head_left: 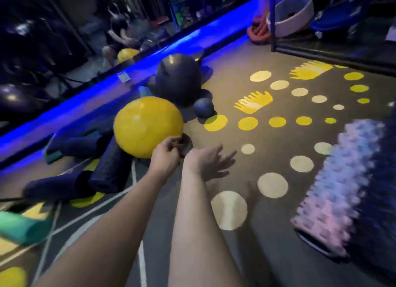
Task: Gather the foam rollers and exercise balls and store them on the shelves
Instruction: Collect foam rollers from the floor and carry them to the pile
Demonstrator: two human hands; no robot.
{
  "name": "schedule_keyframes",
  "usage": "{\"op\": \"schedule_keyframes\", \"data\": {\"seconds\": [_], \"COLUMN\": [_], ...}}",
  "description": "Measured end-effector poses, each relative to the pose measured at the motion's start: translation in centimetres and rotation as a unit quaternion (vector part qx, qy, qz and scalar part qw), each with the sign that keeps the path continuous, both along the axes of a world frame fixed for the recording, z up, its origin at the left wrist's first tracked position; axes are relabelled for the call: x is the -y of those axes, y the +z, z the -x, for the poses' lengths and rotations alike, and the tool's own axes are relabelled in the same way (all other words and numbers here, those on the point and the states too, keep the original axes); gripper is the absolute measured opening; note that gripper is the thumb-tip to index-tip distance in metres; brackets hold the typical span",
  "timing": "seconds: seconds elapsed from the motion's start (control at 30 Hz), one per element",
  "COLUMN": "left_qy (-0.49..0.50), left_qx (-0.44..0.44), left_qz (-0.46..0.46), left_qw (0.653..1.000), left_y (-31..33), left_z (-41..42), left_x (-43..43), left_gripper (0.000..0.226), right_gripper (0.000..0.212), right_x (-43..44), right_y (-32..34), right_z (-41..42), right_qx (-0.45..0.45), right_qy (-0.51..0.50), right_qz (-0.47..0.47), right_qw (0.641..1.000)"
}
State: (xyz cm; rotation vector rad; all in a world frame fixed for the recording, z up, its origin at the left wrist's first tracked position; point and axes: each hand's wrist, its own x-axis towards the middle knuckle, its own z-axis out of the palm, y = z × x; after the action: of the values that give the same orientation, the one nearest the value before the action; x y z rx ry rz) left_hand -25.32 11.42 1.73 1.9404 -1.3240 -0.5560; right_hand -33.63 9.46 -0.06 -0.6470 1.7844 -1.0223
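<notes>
Blur: left hand (166, 152) curled nr yellow ball (147, 126), poss. pinching sth; right hand (206, 161) splayed.

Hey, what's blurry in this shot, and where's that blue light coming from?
Head view: the spiky roller at right is smeared by motion blur, and so is the green roller at lower left. The yellow ball is fairly sharp, with soft glare on top. The blue cast comes from a glowing strip along the wall's base.

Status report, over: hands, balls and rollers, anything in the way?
Left grip curled at yellow ball, hold unclear; right grip open, empty. Big dark ball, foam rollers beside it on floor. Dark round thing by left grip, unidentified.
</notes>
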Motion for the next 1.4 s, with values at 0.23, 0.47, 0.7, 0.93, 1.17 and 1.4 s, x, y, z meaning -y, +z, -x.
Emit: {"op": "schedule_keyframes", "data": {"seconds": [0.23, 0.47, 0.7, 0.93, 1.17, 1.4], "left_qy": [0.179, 0.265, 0.284, 0.247, 0.128, 0.234], "left_qx": [0.076, 0.022, -0.069, -0.127, -0.271, -0.363], "left_qz": [0.010, 0.010, 0.041, 0.020, -0.059, -0.138], "left_qw": [0.981, 0.964, 0.955, 0.961, 0.952, 0.891], "left_y": [2.2, -4.8, -10.8, -13.7, -18.5, -22.9], "left_z": [-16.4, -32.2, -46.3, -55.7, -61.2, -62.3], "left_x": [-4.8, -8.7, -5.0, 0.8, 3.1, 3.5], "left_gripper": [0.047, 0.029, 0.024, 0.031, 0.041, 0.097], "right_gripper": [0.053, 0.052, 0.064, 0.069, 0.099, 0.109], "right_x": [-1.8, -5.2, -2.2, 2.4, 4.1, 4.1], "right_y": [1.4, -4.8, -11.7, -11.4, -14.5, -15.6], "right_z": [-13.1, -25.7, -35.0, -48.5, -55.9, -56.4], "right_qx": [0.047, -0.054, -0.183, -0.173, -0.172, -0.101], "right_qy": [0.177, 0.370, 0.442, 0.397, 0.391, 0.351], "right_qz": [0.108, 0.130, 0.084, 0.065, 0.039, 0.038], "right_qw": [0.977, 0.918, 0.874, 0.899, 0.903, 0.930]}}
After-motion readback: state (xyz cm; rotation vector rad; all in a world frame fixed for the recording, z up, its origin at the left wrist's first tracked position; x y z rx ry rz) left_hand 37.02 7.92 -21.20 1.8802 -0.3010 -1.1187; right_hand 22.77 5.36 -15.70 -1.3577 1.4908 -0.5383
